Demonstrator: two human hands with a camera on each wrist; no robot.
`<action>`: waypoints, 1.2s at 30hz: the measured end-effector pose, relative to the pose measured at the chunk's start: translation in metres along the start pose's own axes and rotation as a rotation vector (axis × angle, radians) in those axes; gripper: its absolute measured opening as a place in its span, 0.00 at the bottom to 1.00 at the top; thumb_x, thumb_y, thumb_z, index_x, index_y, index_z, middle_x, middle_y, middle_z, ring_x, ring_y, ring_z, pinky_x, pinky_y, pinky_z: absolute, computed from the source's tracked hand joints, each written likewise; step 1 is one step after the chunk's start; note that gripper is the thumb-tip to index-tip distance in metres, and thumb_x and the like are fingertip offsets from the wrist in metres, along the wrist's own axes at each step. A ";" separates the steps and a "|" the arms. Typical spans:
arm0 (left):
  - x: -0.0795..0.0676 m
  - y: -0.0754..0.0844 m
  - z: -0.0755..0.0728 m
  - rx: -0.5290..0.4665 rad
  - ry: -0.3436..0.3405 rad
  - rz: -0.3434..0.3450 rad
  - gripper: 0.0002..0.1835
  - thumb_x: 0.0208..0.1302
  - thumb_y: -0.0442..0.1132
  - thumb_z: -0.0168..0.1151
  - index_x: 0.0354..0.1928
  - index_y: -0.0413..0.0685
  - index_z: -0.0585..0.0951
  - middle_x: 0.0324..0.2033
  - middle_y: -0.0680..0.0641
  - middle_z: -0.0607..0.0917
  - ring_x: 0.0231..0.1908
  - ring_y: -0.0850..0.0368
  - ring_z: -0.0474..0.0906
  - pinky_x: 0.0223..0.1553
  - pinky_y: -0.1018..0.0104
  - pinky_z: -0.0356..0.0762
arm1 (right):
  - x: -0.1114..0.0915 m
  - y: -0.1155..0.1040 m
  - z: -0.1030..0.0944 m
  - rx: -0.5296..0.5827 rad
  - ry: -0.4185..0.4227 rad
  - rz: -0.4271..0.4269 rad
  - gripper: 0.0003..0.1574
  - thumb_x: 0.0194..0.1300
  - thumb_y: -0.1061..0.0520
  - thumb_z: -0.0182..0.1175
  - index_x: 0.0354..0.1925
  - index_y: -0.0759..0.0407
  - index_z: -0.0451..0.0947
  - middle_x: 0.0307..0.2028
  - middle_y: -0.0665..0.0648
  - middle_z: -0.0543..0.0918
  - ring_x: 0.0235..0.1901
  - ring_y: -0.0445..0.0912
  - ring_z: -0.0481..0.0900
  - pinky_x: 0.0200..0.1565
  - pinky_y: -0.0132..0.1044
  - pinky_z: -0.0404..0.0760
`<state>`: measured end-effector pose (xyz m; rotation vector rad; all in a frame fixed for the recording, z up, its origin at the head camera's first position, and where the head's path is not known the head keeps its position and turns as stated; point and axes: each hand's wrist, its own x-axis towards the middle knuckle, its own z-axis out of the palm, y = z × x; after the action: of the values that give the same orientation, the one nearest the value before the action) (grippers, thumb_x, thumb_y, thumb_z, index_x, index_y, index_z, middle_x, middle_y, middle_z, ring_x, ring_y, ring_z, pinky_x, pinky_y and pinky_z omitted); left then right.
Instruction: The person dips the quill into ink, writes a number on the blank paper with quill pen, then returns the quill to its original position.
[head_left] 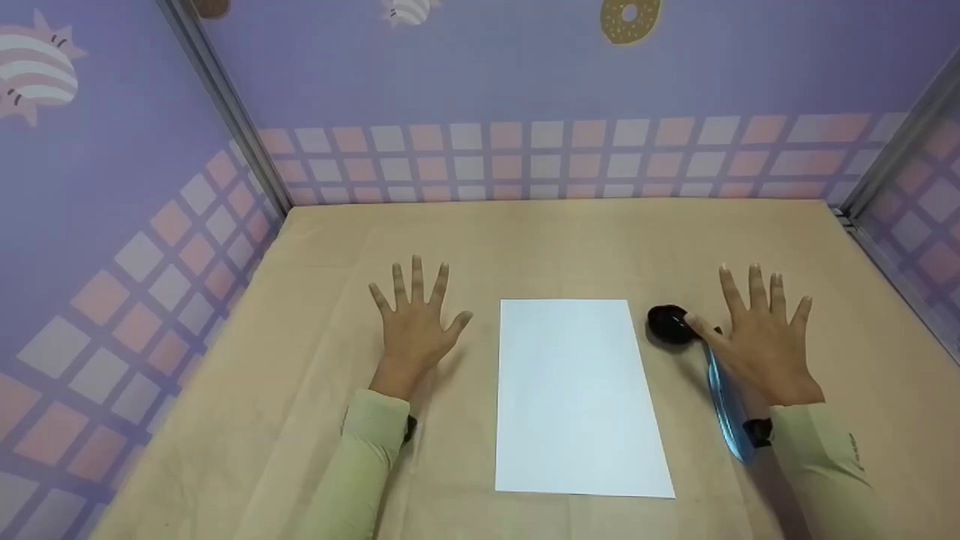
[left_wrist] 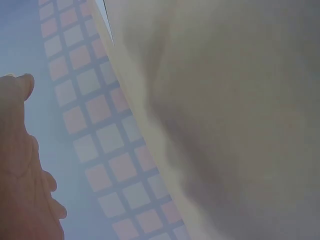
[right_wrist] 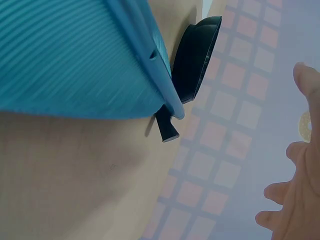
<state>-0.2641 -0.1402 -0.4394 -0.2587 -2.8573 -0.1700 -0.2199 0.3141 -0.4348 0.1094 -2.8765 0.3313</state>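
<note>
The bare left hand [head_left: 415, 330] and bare right hand [head_left: 766, 349] have all 10 fingers spread, gripping nothing, and the glossy blue-handled, black-headed tool [head_left: 721, 401] is probably best taken mid-handle.

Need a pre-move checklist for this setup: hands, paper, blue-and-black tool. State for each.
1. Left hand free: ok, fingers spread, holding nothing.
2. Right hand free: ok, fingers spread, holding nothing.
3. Right hand off the blue-and-black tool: ok, the thumb overlaps it in the head view, but the right wrist view shows them apart.
4. Tool clear of the white paper: ok, it lies to the right with a gap between.
5. Paper's upper face uncovered: ok, nothing on it.
6. Paper's underside blank: cannot tell, it faces down.
</note>
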 end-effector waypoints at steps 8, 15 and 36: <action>-0.001 -0.002 -0.001 0.010 0.000 0.044 0.44 0.66 0.70 0.41 0.77 0.62 0.44 0.76 0.40 0.40 0.74 0.33 0.33 0.66 0.25 0.31 | 0.000 -0.002 -0.001 0.015 -0.003 -0.006 0.54 0.68 0.27 0.42 0.77 0.51 0.36 0.74 0.73 0.40 0.72 0.73 0.34 0.61 0.78 0.28; 0.000 -0.006 -0.004 -0.028 -0.042 0.076 0.44 0.67 0.69 0.43 0.77 0.62 0.42 0.76 0.42 0.38 0.75 0.38 0.31 0.68 0.28 0.28 | -0.002 -0.001 -0.001 0.041 -0.011 -0.032 0.52 0.69 0.29 0.42 0.77 0.52 0.36 0.74 0.74 0.40 0.72 0.72 0.36 0.62 0.77 0.32; -0.009 -0.014 -0.004 -0.148 -0.221 0.359 0.39 0.71 0.60 0.46 0.77 0.58 0.46 0.76 0.47 0.38 0.76 0.45 0.32 0.71 0.35 0.27 | -0.011 0.001 -0.010 0.157 -0.059 -0.298 0.45 0.71 0.41 0.52 0.76 0.54 0.45 0.74 0.65 0.52 0.72 0.65 0.50 0.71 0.64 0.45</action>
<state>-0.2569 -0.1559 -0.4396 -0.8608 -2.9525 -0.2958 -0.2075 0.3180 -0.4283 0.5769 -2.8304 0.4999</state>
